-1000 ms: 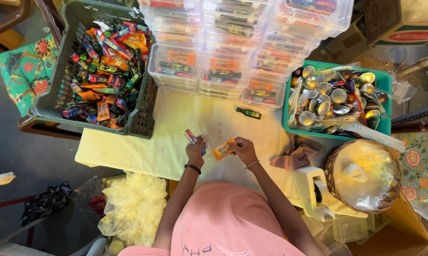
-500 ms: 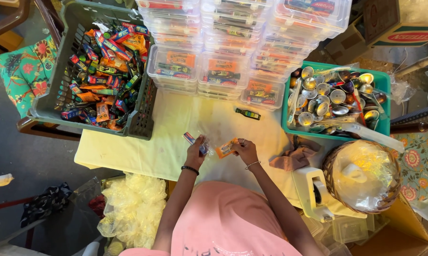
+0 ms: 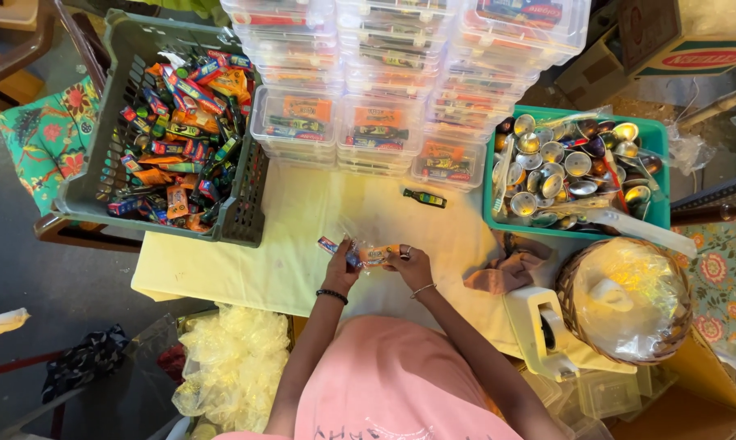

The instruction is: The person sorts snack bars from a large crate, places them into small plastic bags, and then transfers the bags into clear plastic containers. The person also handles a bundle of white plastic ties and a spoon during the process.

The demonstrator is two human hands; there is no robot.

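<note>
Both my hands meet over the pale yellow tablecloth [image 3: 254, 269] at the table's near edge. My left hand [image 3: 341, 267], with a black wristband, pinches a small red and blue packet [image 3: 329, 244] and the edge of a thin clear bag [image 3: 360, 240]. My right hand [image 3: 414, 262], with a silver bangle, grips an orange packet [image 3: 376, 254] that lies between the two hands, seemingly inside the clear bag. A pink top covers my body below.
A grey crate [image 3: 91, 163] full of colourful packets stands at the left. Stacked clear lidded boxes [image 3: 384, 106] line the back. A teal tray [image 3: 653, 163] holds small metal cups. A tiny dark bottle [image 3: 425, 198], a brown cloth [image 3: 506, 270], a plastic-wrapped basket [image 3: 628, 297] and heaped clear bags [image 3: 233, 367] lie nearby.
My hands have drawn closer together. The orange packet, earlier held out by the right hand alone, now sits between both hands with the clear bag around it.
</note>
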